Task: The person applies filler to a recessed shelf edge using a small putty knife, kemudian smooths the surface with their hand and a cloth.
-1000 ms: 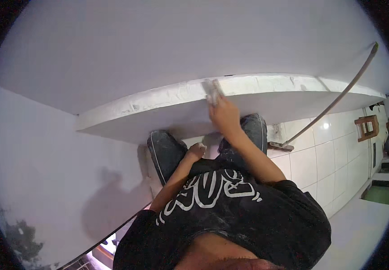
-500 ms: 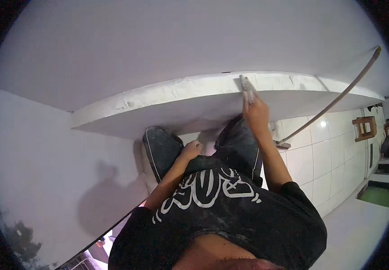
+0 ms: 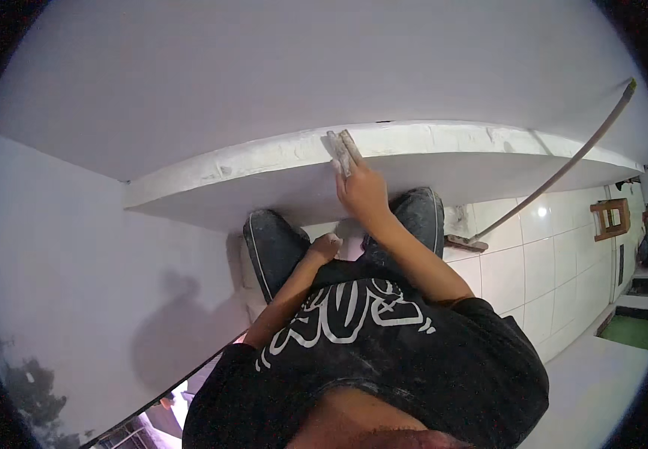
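My right hand reaches forward and presses a small flat grey sanding block against the front edge of a white plastered ledge. The block lies across the ledge's rim, with my fingers on top of it. My left hand is low beside my left thigh, under the ledge, its fingers curled. Whether it holds anything is hidden. My knees in dusty dark jeans stand close to the ledge.
A white wall rises behind the ledge. A long thin pole leans on the ledge's right end, its head on the white tiled floor. A wooden stool and a green mat lie far right.
My right hand slid the block to the right along the ledge's edge, then back to the left. The left hand has stayed by my thigh.
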Action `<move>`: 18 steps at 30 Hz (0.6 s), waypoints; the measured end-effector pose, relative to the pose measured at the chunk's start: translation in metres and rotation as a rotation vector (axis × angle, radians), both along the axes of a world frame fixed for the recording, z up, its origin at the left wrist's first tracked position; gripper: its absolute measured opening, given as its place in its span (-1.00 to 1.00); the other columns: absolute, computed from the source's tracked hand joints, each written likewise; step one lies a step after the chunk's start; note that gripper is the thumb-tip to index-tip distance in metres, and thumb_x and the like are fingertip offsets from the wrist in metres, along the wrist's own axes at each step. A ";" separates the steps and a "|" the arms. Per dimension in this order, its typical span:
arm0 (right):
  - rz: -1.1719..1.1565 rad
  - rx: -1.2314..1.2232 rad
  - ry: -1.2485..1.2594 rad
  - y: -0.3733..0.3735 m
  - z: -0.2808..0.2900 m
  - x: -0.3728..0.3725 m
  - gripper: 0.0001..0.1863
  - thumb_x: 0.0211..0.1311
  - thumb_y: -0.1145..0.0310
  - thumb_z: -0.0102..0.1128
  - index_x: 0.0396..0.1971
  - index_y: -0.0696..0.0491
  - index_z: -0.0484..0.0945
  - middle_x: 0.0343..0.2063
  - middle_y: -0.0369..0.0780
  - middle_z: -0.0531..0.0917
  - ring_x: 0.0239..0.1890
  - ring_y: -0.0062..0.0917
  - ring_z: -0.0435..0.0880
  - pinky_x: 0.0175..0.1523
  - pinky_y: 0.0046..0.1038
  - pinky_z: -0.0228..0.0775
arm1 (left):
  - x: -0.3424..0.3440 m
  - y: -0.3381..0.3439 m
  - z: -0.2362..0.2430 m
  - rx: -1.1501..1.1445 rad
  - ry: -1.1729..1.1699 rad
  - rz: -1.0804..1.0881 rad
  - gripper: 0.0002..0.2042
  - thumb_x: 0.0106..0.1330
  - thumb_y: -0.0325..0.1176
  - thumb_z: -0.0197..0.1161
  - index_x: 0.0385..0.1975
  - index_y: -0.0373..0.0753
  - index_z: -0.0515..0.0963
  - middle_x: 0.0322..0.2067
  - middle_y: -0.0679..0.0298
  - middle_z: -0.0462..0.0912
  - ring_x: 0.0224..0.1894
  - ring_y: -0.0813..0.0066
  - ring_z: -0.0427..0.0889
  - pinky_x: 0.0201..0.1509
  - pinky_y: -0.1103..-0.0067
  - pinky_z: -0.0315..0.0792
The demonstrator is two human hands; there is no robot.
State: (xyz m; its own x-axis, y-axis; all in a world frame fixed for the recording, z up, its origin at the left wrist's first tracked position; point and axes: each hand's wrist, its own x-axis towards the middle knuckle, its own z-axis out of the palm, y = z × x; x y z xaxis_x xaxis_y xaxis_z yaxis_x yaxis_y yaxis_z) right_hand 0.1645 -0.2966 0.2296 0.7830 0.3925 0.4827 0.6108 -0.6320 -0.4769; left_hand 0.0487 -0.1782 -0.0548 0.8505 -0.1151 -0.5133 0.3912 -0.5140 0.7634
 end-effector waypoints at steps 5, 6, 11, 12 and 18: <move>-0.009 -0.114 0.082 -0.014 0.018 -0.003 -0.56 0.41 0.21 0.01 0.23 0.00 0.41 0.07 -0.19 0.61 -0.39 -0.12 0.69 -0.35 -0.20 0.55 | -0.016 0.010 -0.029 -0.077 -0.064 0.161 -0.67 0.29 -0.13 0.10 -0.28 -0.30 0.60 -0.36 0.00 0.69 -0.20 0.09 0.68 -0.09 0.33 0.49; -0.082 -0.180 0.107 -0.033 0.009 0.004 -0.56 0.42 0.20 0.00 0.24 0.00 0.40 0.07 -0.19 0.62 -0.40 -0.12 0.69 -0.36 -0.20 0.55 | -0.010 -0.004 0.001 0.088 -0.137 0.108 -0.67 0.28 -0.13 0.10 -0.26 -0.29 0.60 -0.33 -0.01 0.69 -0.18 0.07 0.68 -0.06 0.33 0.49; -0.268 -0.111 0.163 -0.088 0.023 0.016 -0.61 0.44 0.19 -0.03 0.16 -0.01 0.49 -0.10 0.04 0.65 -0.26 0.00 0.66 -0.16 -0.13 0.50 | -0.013 -0.002 0.039 0.159 -0.023 0.110 -0.64 0.28 -0.14 0.10 -0.17 -0.32 0.61 -0.19 -0.07 0.68 -0.08 0.03 0.66 0.02 0.28 0.47; -0.269 -0.058 0.130 -0.090 0.029 0.015 -0.62 0.44 0.19 -0.03 0.15 -0.01 0.50 -0.16 0.05 0.66 -0.26 0.02 0.66 -0.16 -0.13 0.49 | -0.013 0.002 0.034 0.140 -0.024 0.096 -0.63 0.28 -0.15 0.09 -0.16 -0.34 0.60 -0.19 -0.08 0.67 -0.07 0.02 0.65 0.02 0.28 0.47; -0.258 0.066 0.064 -0.089 0.031 0.022 -0.62 0.44 0.16 -0.03 0.09 0.02 0.55 -0.33 0.13 0.65 -0.30 0.06 0.64 -0.21 -0.12 0.46 | -0.011 0.001 0.021 0.110 0.061 0.127 -0.61 0.31 -0.14 0.09 -0.08 -0.36 0.55 -0.18 -0.09 0.66 -0.08 0.00 0.64 0.02 0.28 0.46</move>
